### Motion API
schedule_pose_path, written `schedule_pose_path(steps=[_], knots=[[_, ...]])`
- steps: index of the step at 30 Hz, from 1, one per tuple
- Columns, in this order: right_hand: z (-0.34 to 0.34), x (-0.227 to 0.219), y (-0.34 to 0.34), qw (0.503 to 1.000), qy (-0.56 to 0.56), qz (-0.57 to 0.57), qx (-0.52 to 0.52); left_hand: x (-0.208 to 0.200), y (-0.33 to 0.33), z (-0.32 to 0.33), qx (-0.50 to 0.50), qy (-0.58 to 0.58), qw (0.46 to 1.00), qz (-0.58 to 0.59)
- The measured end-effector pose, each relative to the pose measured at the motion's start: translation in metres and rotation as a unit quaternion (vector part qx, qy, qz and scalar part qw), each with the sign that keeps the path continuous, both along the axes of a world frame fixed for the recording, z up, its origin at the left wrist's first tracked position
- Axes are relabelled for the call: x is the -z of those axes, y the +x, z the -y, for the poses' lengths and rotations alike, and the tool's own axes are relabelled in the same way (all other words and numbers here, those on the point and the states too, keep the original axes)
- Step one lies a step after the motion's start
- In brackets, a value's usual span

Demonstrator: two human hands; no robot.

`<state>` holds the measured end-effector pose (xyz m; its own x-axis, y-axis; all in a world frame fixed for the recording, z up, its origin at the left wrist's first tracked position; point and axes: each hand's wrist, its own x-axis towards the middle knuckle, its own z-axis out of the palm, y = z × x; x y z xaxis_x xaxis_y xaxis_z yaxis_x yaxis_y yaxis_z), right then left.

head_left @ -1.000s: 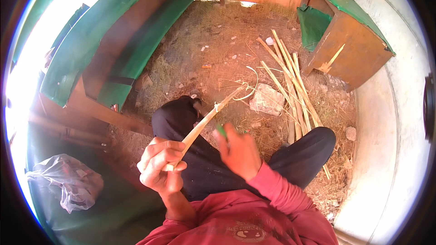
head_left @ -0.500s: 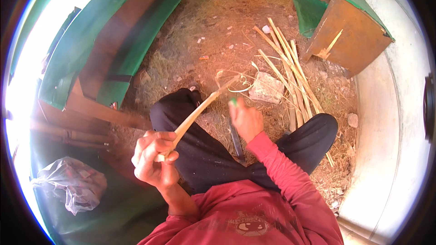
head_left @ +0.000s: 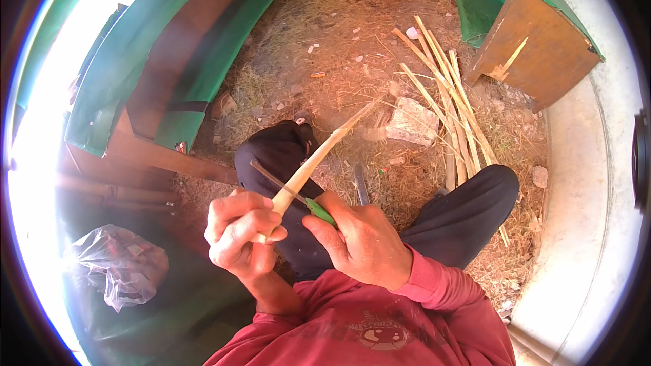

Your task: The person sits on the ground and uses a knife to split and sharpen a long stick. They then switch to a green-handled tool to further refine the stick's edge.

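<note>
My left hand [head_left: 245,234] grips the thick lower end of a pale bamboo strip [head_left: 317,158], which slants up and away to a thin tip. In my right hand [head_left: 363,240] is a knife [head_left: 321,210] with a green handle. Its narrow dark blade lies across the strip just above my left fingers, pointing to the far left. Past my lap, a dark flat metal blade [head_left: 361,184] rests on the ground between my legs.
Several long bamboo strips [head_left: 456,105] lie in a heap by my right knee. A pale stone block [head_left: 413,122] sits beside them. Green-covered wooden benches [head_left: 224,47] stand at the left, a brown wooden box [head_left: 536,51] at the far right. A clear plastic bag [head_left: 125,264] lies at my left.
My right hand with the knife has come back toward me, from near the strip's far end to close beside my left hand. A curled shaving near the tip no longer shows.
</note>
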<state>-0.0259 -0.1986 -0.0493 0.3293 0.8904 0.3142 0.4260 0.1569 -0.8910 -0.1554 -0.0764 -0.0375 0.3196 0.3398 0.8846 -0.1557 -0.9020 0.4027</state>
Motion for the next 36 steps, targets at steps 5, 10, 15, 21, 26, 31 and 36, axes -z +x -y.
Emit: schedule_pose_path(steps=[5,10,15,21,26,31,36], knots=[[-0.009,0.011,-0.004,0.989,0.004,0.119,0.083,-0.010,-0.010,-0.019,0.040,0.080,0.993,-0.081],[-0.021,0.084,0.029,0.948,-0.144,0.177,0.221,-0.005,-0.015,-0.014,0.003,0.076,0.993,-0.085],[0.002,0.025,-0.008,0.990,0.030,0.071,0.121,-0.004,0.010,0.004,-0.032,0.015,0.999,0.008],[0.007,0.003,-0.017,0.998,0.032,-0.011,0.051,0.003,0.015,0.019,0.007,-0.089,0.991,0.105],[-0.015,0.028,0.007,0.976,-0.088,0.114,0.164,0.004,0.014,0.015,-0.012,-0.071,0.992,0.102],[0.010,0.000,0.000,0.995,-0.023,0.047,0.087,0.001,0.004,0.013,0.037,-0.080,0.995,0.054],[0.011,0.000,-0.005,0.996,0.005,0.071,0.058,-0.004,0.000,0.000,0.068,0.003,0.998,0.018]])
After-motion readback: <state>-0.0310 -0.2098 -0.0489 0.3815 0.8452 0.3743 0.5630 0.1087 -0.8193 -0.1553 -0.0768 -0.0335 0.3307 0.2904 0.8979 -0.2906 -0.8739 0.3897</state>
